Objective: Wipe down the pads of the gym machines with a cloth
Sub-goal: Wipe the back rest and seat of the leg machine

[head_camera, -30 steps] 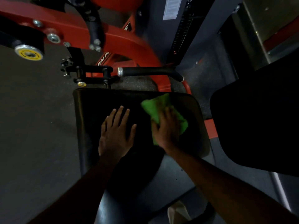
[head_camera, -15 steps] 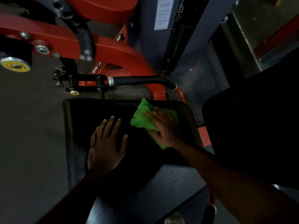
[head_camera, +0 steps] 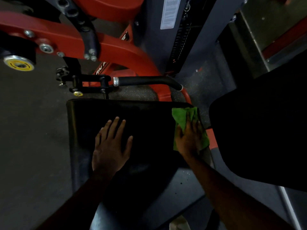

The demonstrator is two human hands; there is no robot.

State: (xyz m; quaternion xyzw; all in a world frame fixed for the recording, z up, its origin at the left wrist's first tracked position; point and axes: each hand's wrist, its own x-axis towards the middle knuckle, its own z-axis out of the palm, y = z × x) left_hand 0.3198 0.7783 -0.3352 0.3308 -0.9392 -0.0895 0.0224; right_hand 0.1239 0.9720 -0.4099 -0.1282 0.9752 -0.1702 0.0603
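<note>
A black seat pad (head_camera: 146, 117) of a red gym machine lies below me in the head view. My left hand (head_camera: 111, 146) rests flat on the pad's middle with its fingers spread. My right hand (head_camera: 189, 138) presses a green cloth (head_camera: 180, 117) flat against the pad's far right edge; the cloth sticks out past the fingers and hangs a little over the pad's side. A second, larger black pad (head_camera: 259, 138) stands to the right, close to the cloth.
The red machine frame (head_camera: 116, 47) curves across the top. A black handle bar (head_camera: 146, 80) with a chrome collar runs just beyond the seat pad. A yellow-capped knob (head_camera: 18, 64) sits at far left. The weight stack housing (head_camera: 179, 30) rises at the back. Dark rubber floor surrounds everything.
My right hand slid the green cloth from the pad's upper middle to its right edge. The left hand stayed flat on the pad.
</note>
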